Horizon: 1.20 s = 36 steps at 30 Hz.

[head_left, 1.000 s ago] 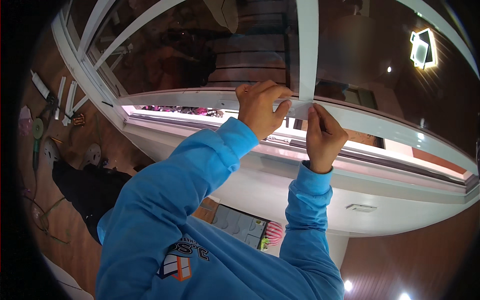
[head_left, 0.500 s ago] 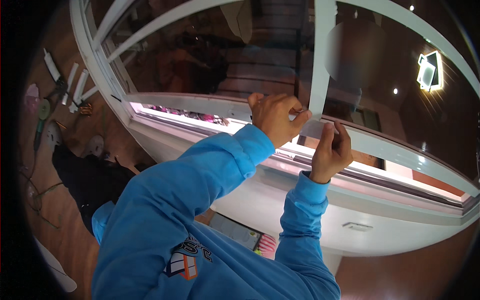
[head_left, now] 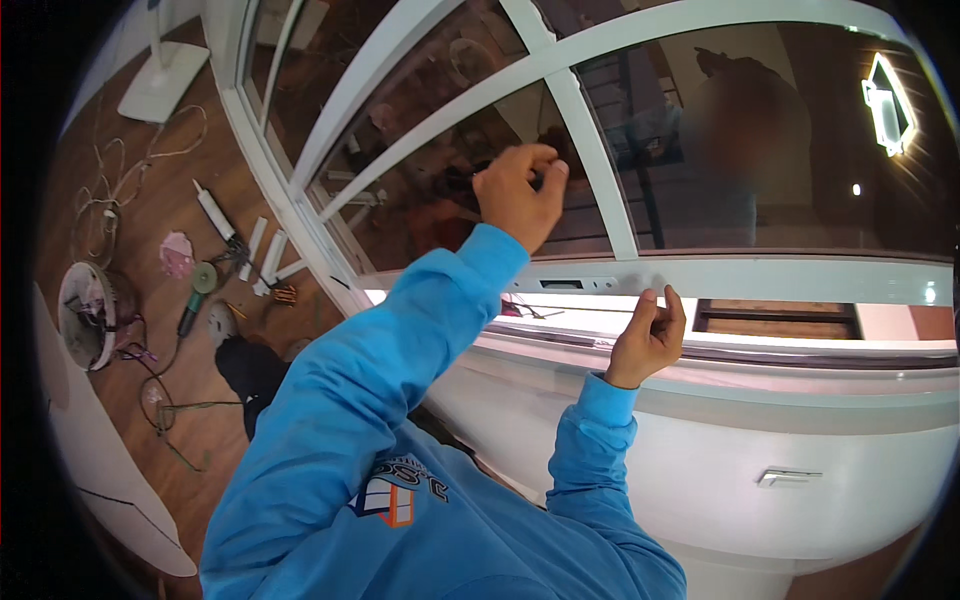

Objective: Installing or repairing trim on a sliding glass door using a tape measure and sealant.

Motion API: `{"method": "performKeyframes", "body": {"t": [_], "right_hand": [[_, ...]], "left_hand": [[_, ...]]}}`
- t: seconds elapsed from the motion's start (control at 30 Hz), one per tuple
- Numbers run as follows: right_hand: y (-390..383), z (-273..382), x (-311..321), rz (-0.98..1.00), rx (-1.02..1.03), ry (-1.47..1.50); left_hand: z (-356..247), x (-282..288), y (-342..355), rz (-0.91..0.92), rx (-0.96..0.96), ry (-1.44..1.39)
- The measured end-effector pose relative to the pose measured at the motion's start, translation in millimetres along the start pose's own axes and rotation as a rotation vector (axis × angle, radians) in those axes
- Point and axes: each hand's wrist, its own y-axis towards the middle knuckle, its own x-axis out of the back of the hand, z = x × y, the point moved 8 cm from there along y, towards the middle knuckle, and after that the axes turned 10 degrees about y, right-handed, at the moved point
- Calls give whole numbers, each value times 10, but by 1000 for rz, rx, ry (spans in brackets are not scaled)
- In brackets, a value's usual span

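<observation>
In front of the dark glass [head_left: 700,150] of a white-framed window sash, my left hand [head_left: 520,195] is raised with its fingers curled in a pinch. Whatever it holds, if anything, is hidden. Lower and to the right, my right hand [head_left: 648,338] has its thumb and forefinger close together at the sash's white bottom rail [head_left: 800,278]. A faint pale patch shows at those fingertips, too indistinct to name. Between the hands, a dark slot with small holes [head_left: 561,285] is cut in the rail. Bright light shows through a gap below it.
A white ledge [head_left: 720,420] curves under the window. On the wooden floor at left lie a caulking gun [head_left: 217,215], a green angle grinder [head_left: 197,295], white strips [head_left: 270,258], and cords. A round white bucket [head_left: 88,315] and a white stand base [head_left: 165,82] are farther left.
My left hand has moved up and left, away from my right hand and the rail. The translucent piece seen between both hands no longer shows clearly. My view has shifted left.
</observation>
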Motion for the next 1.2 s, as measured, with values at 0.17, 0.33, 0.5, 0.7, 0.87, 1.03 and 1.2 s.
{"method": "performKeyframes", "body": {"t": [0.17,0.33,0.5,0.7,0.87,1.03,1.2], "right_hand": [[-101,-164,3,-47,-73,62],[-72,-105,61,-82,-46,63],[201,520,-265,72,318,-65],[597,1281,-1533,454,827,-319],[712,1309,-2199,679,1022,-538],[674,1335,-2567,769,1106,-593],[709,1298,-2689,780,1119,-638]], "left_hand": [[-117,190,225,-17,-203,194],[-303,142,229,-31,-308,243],[-150,40,339,-92,-56,86],[155,-106,531,-220,290,-377],[263,-140,592,-272,346,-531],[310,-139,607,-359,264,-547],[295,-105,612,-342,283,-493]]}}
